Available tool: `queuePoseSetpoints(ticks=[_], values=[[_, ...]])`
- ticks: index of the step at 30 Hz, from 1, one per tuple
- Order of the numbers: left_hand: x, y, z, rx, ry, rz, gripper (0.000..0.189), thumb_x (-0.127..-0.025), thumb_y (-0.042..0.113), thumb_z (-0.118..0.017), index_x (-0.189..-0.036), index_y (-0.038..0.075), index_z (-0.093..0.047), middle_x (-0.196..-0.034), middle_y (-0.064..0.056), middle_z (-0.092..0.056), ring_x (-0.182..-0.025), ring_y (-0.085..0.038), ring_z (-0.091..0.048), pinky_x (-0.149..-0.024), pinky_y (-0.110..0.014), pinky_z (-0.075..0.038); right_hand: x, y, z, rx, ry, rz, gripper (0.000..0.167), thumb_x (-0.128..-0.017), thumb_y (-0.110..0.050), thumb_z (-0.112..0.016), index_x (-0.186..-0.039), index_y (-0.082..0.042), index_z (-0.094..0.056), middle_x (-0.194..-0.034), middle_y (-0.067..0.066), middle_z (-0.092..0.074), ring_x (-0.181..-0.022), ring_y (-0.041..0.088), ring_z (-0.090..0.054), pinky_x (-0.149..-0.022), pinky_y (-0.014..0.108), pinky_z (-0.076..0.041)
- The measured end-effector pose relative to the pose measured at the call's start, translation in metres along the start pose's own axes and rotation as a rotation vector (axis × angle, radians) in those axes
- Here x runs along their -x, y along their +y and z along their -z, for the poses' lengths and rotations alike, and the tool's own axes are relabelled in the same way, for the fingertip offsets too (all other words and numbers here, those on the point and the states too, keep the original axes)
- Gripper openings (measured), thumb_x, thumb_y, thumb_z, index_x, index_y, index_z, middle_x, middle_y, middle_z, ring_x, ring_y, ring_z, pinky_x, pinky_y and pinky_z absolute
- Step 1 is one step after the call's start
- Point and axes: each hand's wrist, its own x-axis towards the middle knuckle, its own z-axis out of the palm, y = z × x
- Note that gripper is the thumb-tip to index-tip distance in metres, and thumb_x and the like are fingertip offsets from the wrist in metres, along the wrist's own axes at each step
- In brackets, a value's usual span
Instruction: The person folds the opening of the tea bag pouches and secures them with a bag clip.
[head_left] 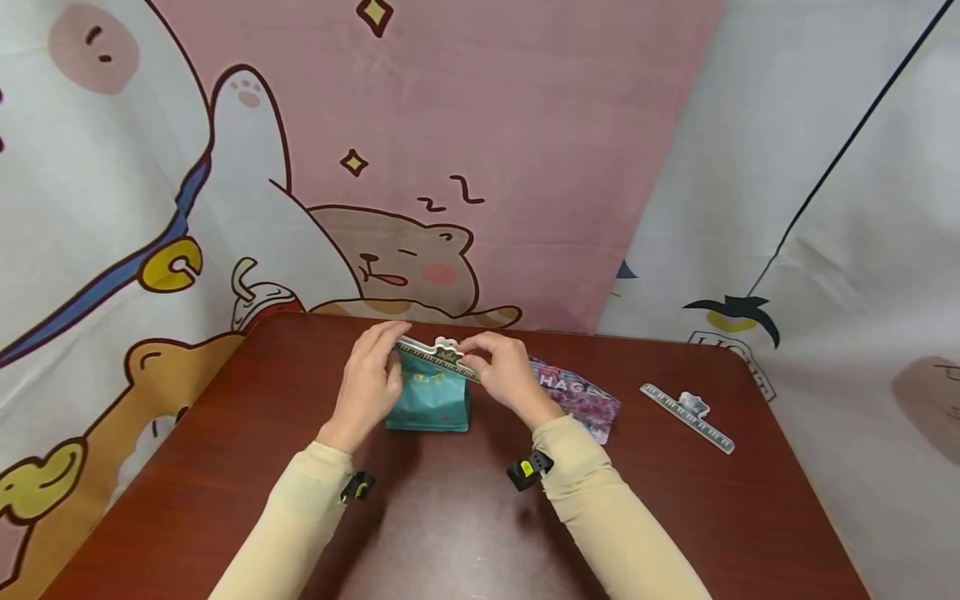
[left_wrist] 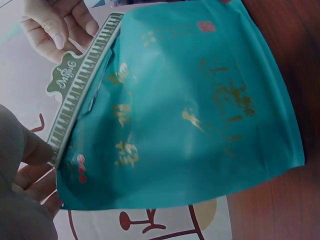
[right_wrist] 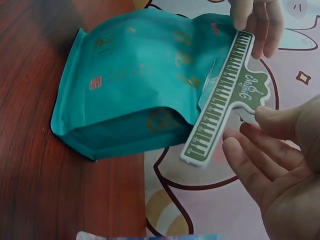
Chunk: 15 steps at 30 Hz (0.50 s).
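A teal pouch [head_left: 427, 408] with gold lettering stands on the table, its top edge running along a piano-key bag clip [head_left: 442, 357] with a green "Music" tab. My left hand [head_left: 367, 379] pinches one end of the clip at the pouch's top corner, thumb in front and fingers behind. At the tab, my right hand [head_left: 510, 375] holds the clip with its thumb against the tab's edge. The other right fingers spread below, as the right wrist view shows. The clip [right_wrist: 220, 95] lies aslant there, its near end sticking out past the pouch's side.
A purple patterned packet [head_left: 577, 396] with white letters lies right of the pouch, partly behind my right hand. Farther right on the brown table [head_left: 465, 517] is a second piano-key clip [head_left: 688, 417]. A cartoon-printed cloth [head_left: 525, 167] hangs behind the table's back edge.
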Motion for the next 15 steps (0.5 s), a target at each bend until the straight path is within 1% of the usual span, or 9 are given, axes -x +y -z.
queuePoseSetpoints(ticks=[4,12,13,15], values=[[-0.001,0.006,-0.001,-0.001,-0.014,-0.021,0.043,-0.093,-0.012,-0.057,-0.134,0.000,-0.064,-0.134,-0.018,-0.062,-0.126,-0.036,-0.056,-0.104,-0.052,-0.048,0.004,0.002,0.006,0.014,0.000,0.001,0.015,-0.094,-0.002,-0.074,-0.108,-0.004,-0.078,-0.115,0.011,-0.075,-0.114,0.030,-0.069,-0.097,0.047,-0.056],[-0.003,0.018,-0.006,0.002,-0.007,-0.084,0.045,-0.092,-0.011,-0.063,-0.135,0.001,-0.063,-0.134,-0.019,-0.061,-0.126,-0.035,-0.057,-0.098,-0.052,-0.052,0.014,0.006,0.020,0.033,-0.005,-0.049,0.017,-0.094,-0.003,-0.073,-0.110,-0.005,-0.077,-0.119,0.012,-0.074,-0.116,0.031,-0.068,-0.099,0.047,-0.054],[-0.003,0.019,-0.006,0.002,-0.009,-0.088,0.045,-0.092,-0.010,-0.063,-0.135,0.002,-0.063,-0.135,-0.018,-0.061,-0.126,-0.034,-0.057,-0.097,-0.051,-0.052,0.016,0.006,0.022,0.037,-0.007,-0.060,0.017,-0.095,-0.004,-0.072,-0.111,-0.006,-0.077,-0.120,0.011,-0.074,-0.114,0.029,-0.068,-0.097,0.045,-0.055],[-0.004,0.022,-0.008,0.002,-0.011,-0.102,0.045,-0.092,-0.009,-0.064,-0.136,0.002,-0.063,-0.136,-0.017,-0.061,-0.126,-0.033,-0.056,-0.094,-0.049,-0.054,0.019,0.007,0.026,0.025,-0.017,-0.085,0.017,-0.096,-0.004,-0.071,-0.112,-0.007,-0.077,-0.122,0.011,-0.073,-0.094,0.028,-0.073,-0.083,0.043,-0.060]])
